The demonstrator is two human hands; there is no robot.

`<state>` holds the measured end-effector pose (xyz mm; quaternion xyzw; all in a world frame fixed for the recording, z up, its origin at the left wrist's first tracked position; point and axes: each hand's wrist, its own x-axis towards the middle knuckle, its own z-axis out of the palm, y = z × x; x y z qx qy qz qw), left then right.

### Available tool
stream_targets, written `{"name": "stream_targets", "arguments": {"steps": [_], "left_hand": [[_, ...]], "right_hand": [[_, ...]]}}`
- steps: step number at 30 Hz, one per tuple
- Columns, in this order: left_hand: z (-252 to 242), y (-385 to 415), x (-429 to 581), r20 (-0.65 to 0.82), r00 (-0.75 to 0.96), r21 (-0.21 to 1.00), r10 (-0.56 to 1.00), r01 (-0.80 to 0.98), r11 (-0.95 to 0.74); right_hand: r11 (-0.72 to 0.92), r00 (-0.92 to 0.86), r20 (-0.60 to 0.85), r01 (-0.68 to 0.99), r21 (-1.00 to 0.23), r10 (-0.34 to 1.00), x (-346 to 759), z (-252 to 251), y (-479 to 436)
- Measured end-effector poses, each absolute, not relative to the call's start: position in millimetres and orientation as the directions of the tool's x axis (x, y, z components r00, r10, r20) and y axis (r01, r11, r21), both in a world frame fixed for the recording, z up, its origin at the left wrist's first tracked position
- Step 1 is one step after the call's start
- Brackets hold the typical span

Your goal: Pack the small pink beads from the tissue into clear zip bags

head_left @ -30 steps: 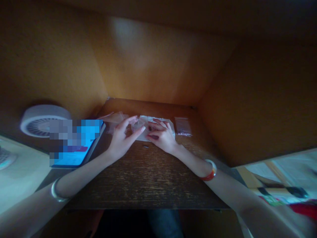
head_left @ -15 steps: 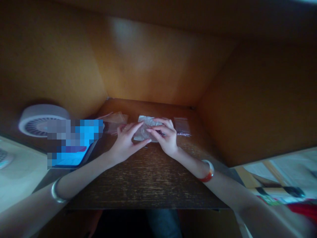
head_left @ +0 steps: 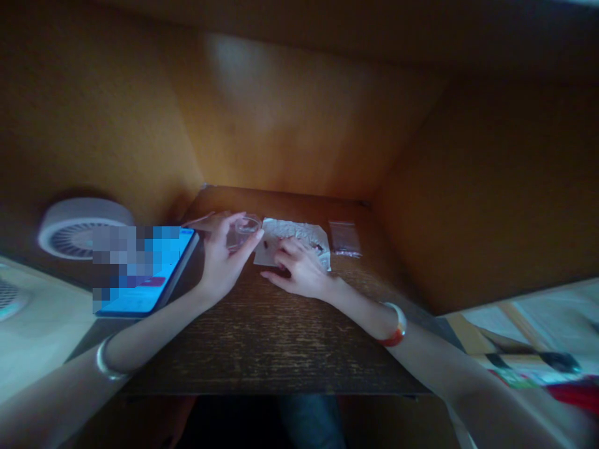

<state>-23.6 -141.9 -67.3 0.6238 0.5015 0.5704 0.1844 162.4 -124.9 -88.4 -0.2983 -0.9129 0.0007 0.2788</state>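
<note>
On your wooden counter (head_left: 262,337), a flat tablet (head_left: 140,302) lies left, a clear plastic cup (head_left: 246,227) is just left of a white paper sheet (head_left: 292,232), and a small plastic bag (head_left: 345,239) lies right.

Nothing readable. Clear plastic cup (head_left: 246,226) shows no legible print, tablet screen (head_left: 154,268) is pixelated over, small clear bag (head_left: 345,239) has no legible label, printed papers (head_left: 528,362) at lower right too blurred to read.
</note>
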Motion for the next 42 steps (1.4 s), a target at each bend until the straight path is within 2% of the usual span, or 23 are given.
{"name": "stream_targets", "arguments": {"steps": [4,9,11,14,18,22,25,32,37,42], "left_hand": [[-68,-144,-20,0.500,-0.128,0.819,0.857,0.393,-0.419],[-67,-146,-19,0.504,-0.087,0.813,0.859,0.384,-0.438],[-67,-146,-20,0.525,-0.063,0.789,0.849,0.411,-0.457],[-67,-148,-20,0.566,-0.003,0.721,0.824,0.486,-0.494],[-66,-153,-18,0.558,0.164,0.585,0.814,0.618,-0.525],[-68,-156,-17,0.527,0.327,0.432,0.785,0.692,-0.579],[-70,-156,-17,0.514,0.375,0.406,0.772,0.686,-0.604],[-70,-154,-18,0.552,0.311,0.445,0.774,0.675,-0.588],[-71,-150,-18,0.538,0.152,0.659,0.829,0.536,-0.527],[-77,-145,-16,0.486,0.057,0.811,0.872,0.343,-0.475]], "right_hand": [[0.826,-0.749,0.397,0.562,-0.042,0.530,160,-87,-133],[0.822,-0.747,0.406,0.568,-0.021,0.527,157,-87,-132],[0.786,-0.668,0.485,0.614,-0.068,0.564,158,-87,-129],[0.694,-0.433,0.638,0.683,-0.229,0.636,160,-87,-125],[0.673,-0.190,0.746,0.609,-0.420,0.638,164,-85,-125],[0.726,-0.173,0.775,0.517,-0.454,0.608,162,-81,-131],[0.749,-0.210,0.763,0.465,-0.473,0.612,158,-79,-134],[0.759,-0.269,0.726,0.397,-0.516,0.634,156,-80,-134],[0.747,-0.297,0.697,0.407,-0.526,0.653,157,-78,-135],[0.724,-0.275,0.671,0.319,-0.611,0.688,155,-83,-133]]}}
